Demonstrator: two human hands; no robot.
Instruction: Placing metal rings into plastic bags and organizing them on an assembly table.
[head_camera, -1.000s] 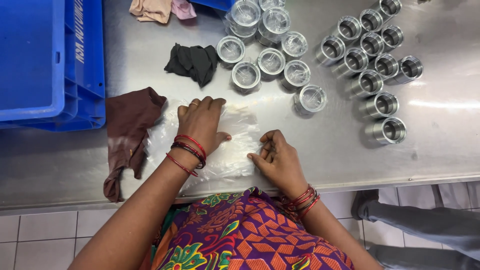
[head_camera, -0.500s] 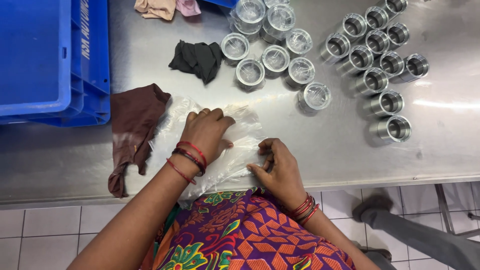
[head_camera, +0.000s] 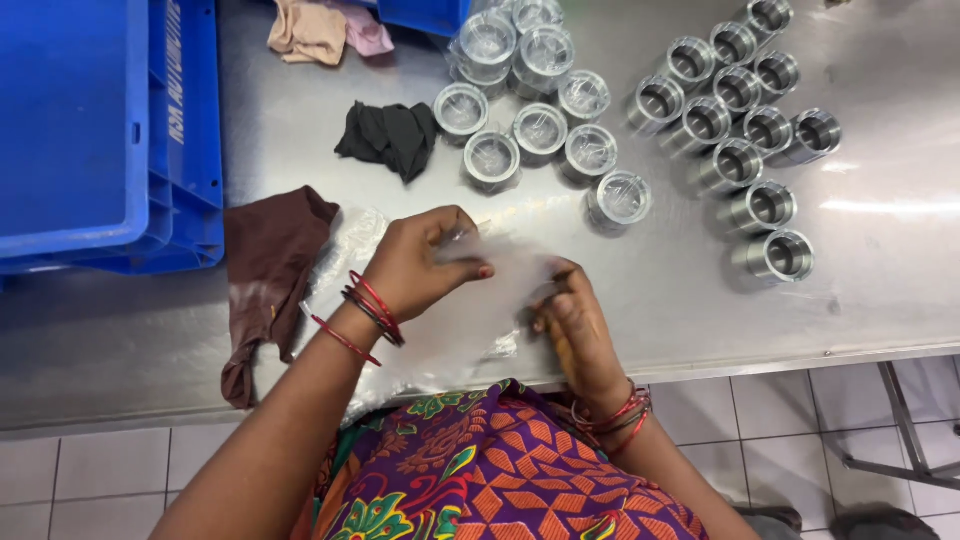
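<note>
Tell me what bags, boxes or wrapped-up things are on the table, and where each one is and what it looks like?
Clear plastic bag: near the front edge, held between the left hand and right hand; thin, crinkly, see-through.
Pile of clear bags: flat under the hands, beside a brown cloth.
Wrapped metal rings: back middle, round, silver, in clear film.
Blue crate: back left, rectangular, with raised lettering on its side.

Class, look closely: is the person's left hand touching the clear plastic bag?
Touching: the head view shows the left hand pinching the clear plastic bag between its fingers.
</note>
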